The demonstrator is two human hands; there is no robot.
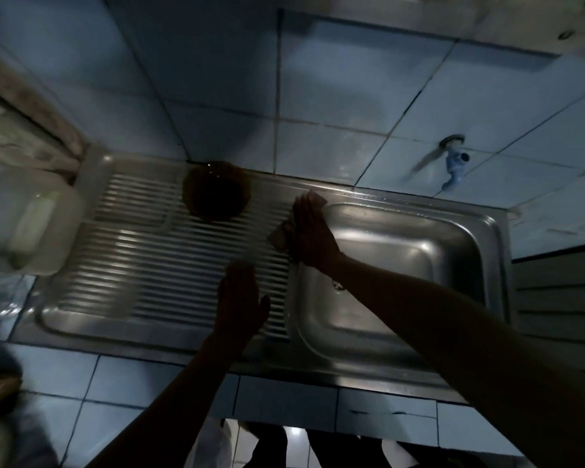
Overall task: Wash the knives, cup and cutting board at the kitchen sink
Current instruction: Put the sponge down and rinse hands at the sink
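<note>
A dark brown cup (216, 191) stands on the drainboard (142, 265); both hands, left hand (240, 298) and right hand (313, 231), lie flat, unclenched.

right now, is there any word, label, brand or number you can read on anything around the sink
None can be read.
The white plastic container is blurred; no label shows.
The dark bowl, the blue tap and the steel sink show no lettering in this dim view.
</note>
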